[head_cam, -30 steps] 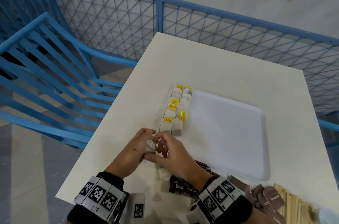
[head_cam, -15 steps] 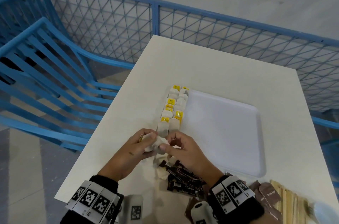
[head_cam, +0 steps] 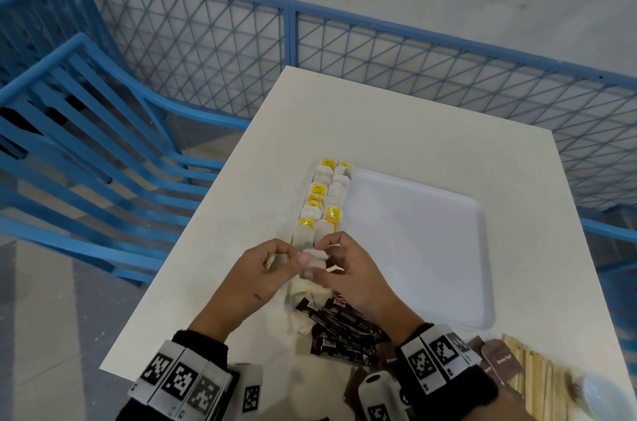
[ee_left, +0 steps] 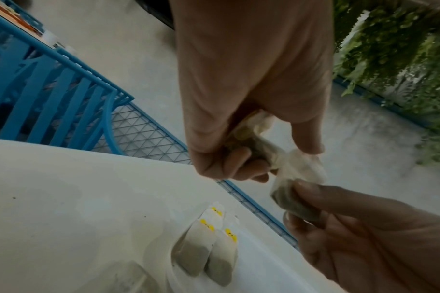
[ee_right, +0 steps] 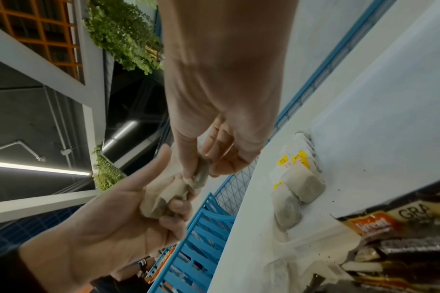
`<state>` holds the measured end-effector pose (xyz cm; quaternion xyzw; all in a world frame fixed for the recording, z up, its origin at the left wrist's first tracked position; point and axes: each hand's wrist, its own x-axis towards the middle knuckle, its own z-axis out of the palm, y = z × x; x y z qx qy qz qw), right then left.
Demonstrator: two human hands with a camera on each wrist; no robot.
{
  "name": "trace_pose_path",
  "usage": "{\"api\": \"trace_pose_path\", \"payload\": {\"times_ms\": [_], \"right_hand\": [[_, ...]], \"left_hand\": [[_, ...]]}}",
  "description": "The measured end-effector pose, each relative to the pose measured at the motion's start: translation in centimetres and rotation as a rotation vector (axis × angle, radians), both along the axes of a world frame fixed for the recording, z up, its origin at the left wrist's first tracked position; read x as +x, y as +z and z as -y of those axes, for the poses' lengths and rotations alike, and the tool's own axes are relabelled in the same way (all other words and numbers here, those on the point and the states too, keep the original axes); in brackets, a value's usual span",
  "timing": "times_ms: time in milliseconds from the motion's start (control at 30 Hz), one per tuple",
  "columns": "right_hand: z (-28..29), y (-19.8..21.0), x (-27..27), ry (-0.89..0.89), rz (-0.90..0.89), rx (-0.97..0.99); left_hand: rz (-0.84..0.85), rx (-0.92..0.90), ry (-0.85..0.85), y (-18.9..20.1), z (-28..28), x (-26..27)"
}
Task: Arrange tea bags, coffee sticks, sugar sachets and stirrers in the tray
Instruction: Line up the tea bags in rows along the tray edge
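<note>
Pinching two tea bags (head_cam: 312, 260), both hands.

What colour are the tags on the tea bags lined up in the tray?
Yellow tags on the tea bags in the white tray, clearest in the head view.

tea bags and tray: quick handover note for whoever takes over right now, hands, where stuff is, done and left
Left hand and right hand both pinch tea bags held between them above the table.
Done: two rows of tea bags lie along the left edge of the white tray.
Left: place the held bags; loose tea bags, the coffee sticks, brown sugar sachets and wooden stirrers lie on the table outside the tray.
</note>
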<state>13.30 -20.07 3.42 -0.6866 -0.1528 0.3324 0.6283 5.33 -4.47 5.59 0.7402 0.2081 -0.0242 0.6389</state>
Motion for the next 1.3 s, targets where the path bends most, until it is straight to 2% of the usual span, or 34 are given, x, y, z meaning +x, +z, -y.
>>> {"api": "trace_pose_path", "payload": {"times_ms": [100, 200, 367, 500, 633, 800, 933, 1200, 1300], "right_hand": [[-0.1, -0.3, -0.4, 0.022, 0.058, -0.025], [0.0, -0.5, -0.5, 0.038, 0.068, -0.016], [0.3, -0.7, -0.2, 0.028, 0.028, 0.022], [0.6, -0.2, -0.3, 0.146, -0.051, 0.046], [0.4, -0.4, -0.3, 0.119, -0.007, -0.007], [0.1, 0.2, -0.6, 0.065, -0.044, -0.018], [0.1, 0.2, -0.4, 0.074, -0.042, -0.006], [0.3, -0.6, -0.4, 0.148, -0.046, -0.065], [0.4, -1.0, -0.2, 0.146, -0.067, -0.092]], "left_hand": [[-0.054, 0.035, -0.01, -0.4, 0.0, 0.0], [-0.071, -0.044, -0.003, -0.3, 0.1, -0.1], [-0.02, 0.005, -0.029, -0.3, 0.1, -0.2], [0.062, 0.039, 0.044, -0.5, 0.3, -0.1], [0.084, 0.106, 0.078, -0.6, 0.4, 0.0], [0.097, 0.037, 0.038, -0.2, 0.2, -0.2], [0.071, 0.081, 0.055, -0.8, -0.3, -0.1], [0.0, -0.053, 0.083, -0.9, -0.4, 0.0], [-0.039, -0.039, 0.117, -1.2, -0.5, -0.1]]}}
